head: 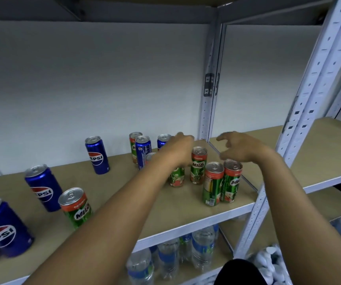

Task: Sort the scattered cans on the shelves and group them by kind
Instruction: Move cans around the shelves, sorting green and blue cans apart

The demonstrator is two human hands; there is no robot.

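My left hand [181, 149] curls over a Milo can [176, 175] near the shelf's [124, 182] right edge; whether it grips, I cannot tell. My right hand [238, 148] hovers spread above two Milos [221, 182]. Pepsis [97, 155] stand scattered leftward.

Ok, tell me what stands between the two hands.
In the head view, one upright Milo can stands between the left hand and the right hand; neither hand plainly touches it.
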